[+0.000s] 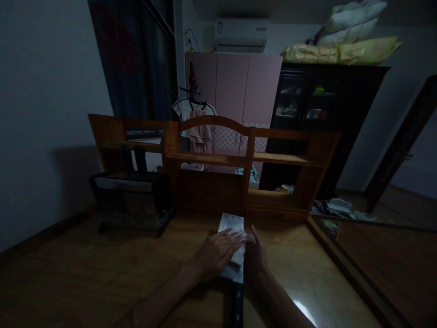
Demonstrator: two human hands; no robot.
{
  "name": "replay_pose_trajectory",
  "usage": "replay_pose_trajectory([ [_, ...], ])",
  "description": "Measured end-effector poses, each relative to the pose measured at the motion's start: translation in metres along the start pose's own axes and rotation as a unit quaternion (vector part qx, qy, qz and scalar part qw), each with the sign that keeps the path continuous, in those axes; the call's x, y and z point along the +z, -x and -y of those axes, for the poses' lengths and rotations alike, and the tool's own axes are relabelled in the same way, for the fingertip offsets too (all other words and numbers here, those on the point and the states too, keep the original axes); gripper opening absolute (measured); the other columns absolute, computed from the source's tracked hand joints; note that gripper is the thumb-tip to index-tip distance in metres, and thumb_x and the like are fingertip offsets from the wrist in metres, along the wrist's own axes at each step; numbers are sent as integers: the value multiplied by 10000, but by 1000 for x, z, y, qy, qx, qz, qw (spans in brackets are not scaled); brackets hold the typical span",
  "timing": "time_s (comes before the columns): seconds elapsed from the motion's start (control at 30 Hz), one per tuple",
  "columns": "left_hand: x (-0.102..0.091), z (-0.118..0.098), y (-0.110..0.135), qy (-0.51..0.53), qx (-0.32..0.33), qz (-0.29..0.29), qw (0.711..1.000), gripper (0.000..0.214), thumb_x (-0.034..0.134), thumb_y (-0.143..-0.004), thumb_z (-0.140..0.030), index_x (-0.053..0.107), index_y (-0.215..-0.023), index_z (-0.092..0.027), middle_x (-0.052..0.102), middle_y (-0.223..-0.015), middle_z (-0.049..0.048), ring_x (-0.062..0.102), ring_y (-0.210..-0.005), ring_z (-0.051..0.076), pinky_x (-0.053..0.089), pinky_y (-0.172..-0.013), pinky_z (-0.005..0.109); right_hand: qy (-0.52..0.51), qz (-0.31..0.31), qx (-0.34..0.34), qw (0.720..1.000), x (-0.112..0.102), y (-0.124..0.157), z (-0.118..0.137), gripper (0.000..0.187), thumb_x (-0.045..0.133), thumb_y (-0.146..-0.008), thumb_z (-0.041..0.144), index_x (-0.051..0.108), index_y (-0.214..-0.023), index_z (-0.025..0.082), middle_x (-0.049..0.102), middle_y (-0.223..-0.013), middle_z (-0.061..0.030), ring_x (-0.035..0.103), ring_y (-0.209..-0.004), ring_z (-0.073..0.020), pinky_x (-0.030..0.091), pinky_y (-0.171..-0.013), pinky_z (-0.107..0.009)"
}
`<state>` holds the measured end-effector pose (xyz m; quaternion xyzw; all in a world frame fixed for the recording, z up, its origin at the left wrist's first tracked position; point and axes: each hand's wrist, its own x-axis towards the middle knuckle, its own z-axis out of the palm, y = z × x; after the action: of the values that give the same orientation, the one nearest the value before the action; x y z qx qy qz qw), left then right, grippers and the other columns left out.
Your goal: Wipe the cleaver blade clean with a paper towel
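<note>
One paper (232, 223) lies by the desk's (102, 264) back edge. Left hand (216, 253) rests flat on it. Right hand (256, 257) touches it, grip unclear.

left hand (215, 253) flat, right hand (255, 257) beside it

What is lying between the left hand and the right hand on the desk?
A white sheet, paper or cloth, lies between the left hand and right hand; both seem to touch it. The head view shows this.

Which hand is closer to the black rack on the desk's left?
Left. The left hand is to the right of the black rack; the right hand lies farther right.
</note>
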<state>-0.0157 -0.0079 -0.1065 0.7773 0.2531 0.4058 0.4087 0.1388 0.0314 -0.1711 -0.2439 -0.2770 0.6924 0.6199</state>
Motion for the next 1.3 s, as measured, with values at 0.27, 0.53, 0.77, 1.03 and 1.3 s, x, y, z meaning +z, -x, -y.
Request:
replay_pose_trajectory([
  [0.27, -3, 14, 0, -45, 2, -52, 998, 285, 529, -902, -245, 659, -1153, -281, 587, -1284, 15, 444, -1293, 215, 94, -1179, 386, -24, 6, 73, 997, 17, 9, 12, 309, 675, -716, 497, 685, -755, 191, 715, -734, -67, 677, -856, -302, 502, -819, -450],
  [0.53, -13, 32, -1, -123, -24, -171, 977, 308, 511, -922, -318, 636, -1201, -282, 561, -1317, -3, 424, -1308, 200, 141, -1176, 346, -13, 10, 102, 995, 27, 16, 17, 408, 645, -740, 540, 699, -902, 170, 726, -765, -73, 690, -852, -299, 519, -782, -426],
  [0.77, -12, 38, -2, -196, -26, -181, 964, 310, 448, -948, -343, 637, -1188, -295, 569, -1307, -23, 447, -1291, 182, 203, -1163, 344, -33, -4, 107, 994, 27, 15, 15, 334, 647, -756, 477, 703, -891, 177, 731, -788, -51, 692, -839, -261, 527, -774, -379],
  [1.03, -12, 42, 1, -345, -28, -136, 928, 383, 326, -993, -351, 632, -1198, -247, 583, -1287, 6, 498, -1248, 164, 340, -1112, 362, -36, -18, 94, 995, 28, 15, 16, 360, 673, -731, 481, 715, -877, 154, 731, -802, -64, 688, -793, -249, 526, -771, -368],
  [1.3, -12, 33, 4, -324, 67, -9, 944, 372, 313, -1008, -329, 604, -1230, -263, 584, -1284, -10, 510, -1233, 139, 323, -1121, 349, -33, -29, 65, 997, 24, 12, 11, 308, 701, -714, 461, 720, -794, 163, 734, -788, -62, 691, -763, -239, 537, -754, -352],
])
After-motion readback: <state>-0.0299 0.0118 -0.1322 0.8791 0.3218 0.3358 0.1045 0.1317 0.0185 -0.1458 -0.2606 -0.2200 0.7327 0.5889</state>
